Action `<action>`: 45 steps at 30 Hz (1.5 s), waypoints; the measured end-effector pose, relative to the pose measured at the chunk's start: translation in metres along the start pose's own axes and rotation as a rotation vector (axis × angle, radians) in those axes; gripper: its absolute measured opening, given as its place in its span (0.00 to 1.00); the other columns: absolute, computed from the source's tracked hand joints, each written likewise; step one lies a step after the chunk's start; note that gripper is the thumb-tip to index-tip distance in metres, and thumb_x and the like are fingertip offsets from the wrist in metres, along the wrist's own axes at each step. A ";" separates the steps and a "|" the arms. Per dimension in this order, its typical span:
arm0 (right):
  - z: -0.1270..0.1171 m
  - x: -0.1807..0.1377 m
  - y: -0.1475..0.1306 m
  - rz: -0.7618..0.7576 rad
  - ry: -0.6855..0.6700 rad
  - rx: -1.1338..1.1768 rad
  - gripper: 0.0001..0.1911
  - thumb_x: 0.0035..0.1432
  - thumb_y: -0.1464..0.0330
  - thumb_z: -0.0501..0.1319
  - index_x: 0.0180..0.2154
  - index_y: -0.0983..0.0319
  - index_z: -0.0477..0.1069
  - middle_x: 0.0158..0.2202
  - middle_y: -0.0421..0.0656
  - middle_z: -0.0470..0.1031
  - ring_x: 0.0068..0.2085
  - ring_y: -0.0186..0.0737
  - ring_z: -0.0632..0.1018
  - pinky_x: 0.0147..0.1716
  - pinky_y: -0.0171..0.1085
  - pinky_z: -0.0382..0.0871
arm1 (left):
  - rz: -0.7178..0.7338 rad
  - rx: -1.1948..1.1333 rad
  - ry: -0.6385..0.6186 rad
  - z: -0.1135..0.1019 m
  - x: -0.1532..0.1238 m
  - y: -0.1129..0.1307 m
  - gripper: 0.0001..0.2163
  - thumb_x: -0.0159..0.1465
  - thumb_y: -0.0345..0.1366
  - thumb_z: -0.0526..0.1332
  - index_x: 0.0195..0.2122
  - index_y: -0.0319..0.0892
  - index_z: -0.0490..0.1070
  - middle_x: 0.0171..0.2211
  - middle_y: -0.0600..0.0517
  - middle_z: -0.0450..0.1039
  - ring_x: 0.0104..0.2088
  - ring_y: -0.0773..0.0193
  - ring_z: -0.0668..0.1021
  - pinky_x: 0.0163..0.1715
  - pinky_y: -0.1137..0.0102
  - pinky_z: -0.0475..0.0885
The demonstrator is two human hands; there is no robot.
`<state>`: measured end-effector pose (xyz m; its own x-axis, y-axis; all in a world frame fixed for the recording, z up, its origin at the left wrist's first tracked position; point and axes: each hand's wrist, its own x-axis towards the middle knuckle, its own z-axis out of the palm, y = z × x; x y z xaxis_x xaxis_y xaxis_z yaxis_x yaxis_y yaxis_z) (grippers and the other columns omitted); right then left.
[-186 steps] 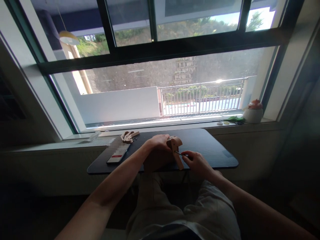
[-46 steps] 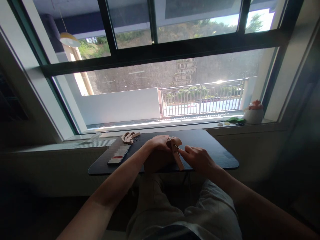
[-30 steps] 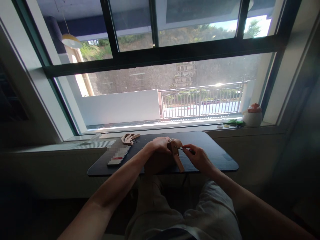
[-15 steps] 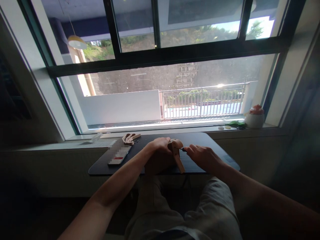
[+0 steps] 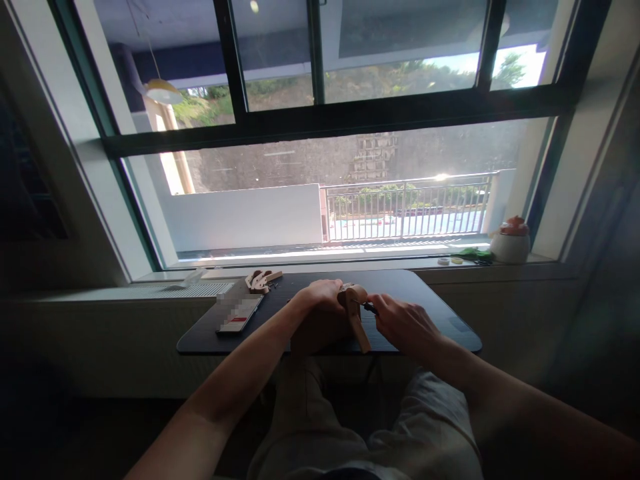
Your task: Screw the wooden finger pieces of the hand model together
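My left hand [image 5: 320, 298] is closed over a wooden model piece [image 5: 354, 313] that stands on the dark table [image 5: 430, 307]. One long wooden limb of the piece slants down toward the table's front edge. My right hand [image 5: 403, 321] is closed on a small dark-handled tool [image 5: 369, 307], with its tip against the top of the wooden piece. Both forearms reach in from the bottom of the view over my lap.
A phone [image 5: 239, 313] lies on the table's left part. Loose wooden parts [image 5: 262, 279] sit at the back left edge. On the window sill stand a round white pot [image 5: 509, 241] and small green items [image 5: 470, 254]. A large window is straight ahead.
My right hand has kept working the small tool at the top of the wooden piece, shifting slightly. My head has tilted, so the window sits lower in view. My left hand stays put.
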<state>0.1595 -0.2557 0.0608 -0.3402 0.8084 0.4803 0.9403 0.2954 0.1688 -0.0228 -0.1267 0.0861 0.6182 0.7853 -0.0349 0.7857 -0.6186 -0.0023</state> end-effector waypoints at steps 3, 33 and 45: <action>0.004 -0.001 0.002 -0.155 0.006 -0.169 0.13 0.56 0.82 0.49 0.38 0.63 0.65 0.32 0.44 0.71 0.30 0.39 0.74 0.23 0.37 0.47 | 0.009 -0.011 0.001 0.000 -0.001 0.000 0.29 0.46 0.55 0.64 0.45 0.43 0.65 0.43 0.47 0.74 0.41 0.52 0.76 0.35 0.68 0.69; 0.026 0.001 0.006 0.135 0.062 0.287 0.09 0.61 0.64 0.53 0.38 0.62 0.66 0.30 0.41 0.75 0.30 0.37 0.75 0.26 0.34 0.55 | 0.038 -0.002 0.026 0.003 0.002 -0.001 0.31 0.45 0.57 0.63 0.46 0.43 0.64 0.42 0.47 0.74 0.42 0.50 0.77 0.36 0.67 0.70; 0.004 0.002 0.008 0.128 0.005 0.249 0.19 0.58 0.62 0.55 0.50 0.59 0.63 0.34 0.43 0.76 0.32 0.41 0.75 0.27 0.35 0.53 | 0.033 -0.035 0.004 -0.002 -0.004 0.003 0.31 0.45 0.57 0.63 0.46 0.43 0.65 0.42 0.47 0.74 0.41 0.51 0.77 0.35 0.68 0.69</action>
<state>0.1659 -0.2500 0.0600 -0.2180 0.8449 0.4885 0.9451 0.3075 -0.1101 -0.0230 -0.1319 0.0885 0.6436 0.7648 -0.0307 0.7654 -0.6427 0.0335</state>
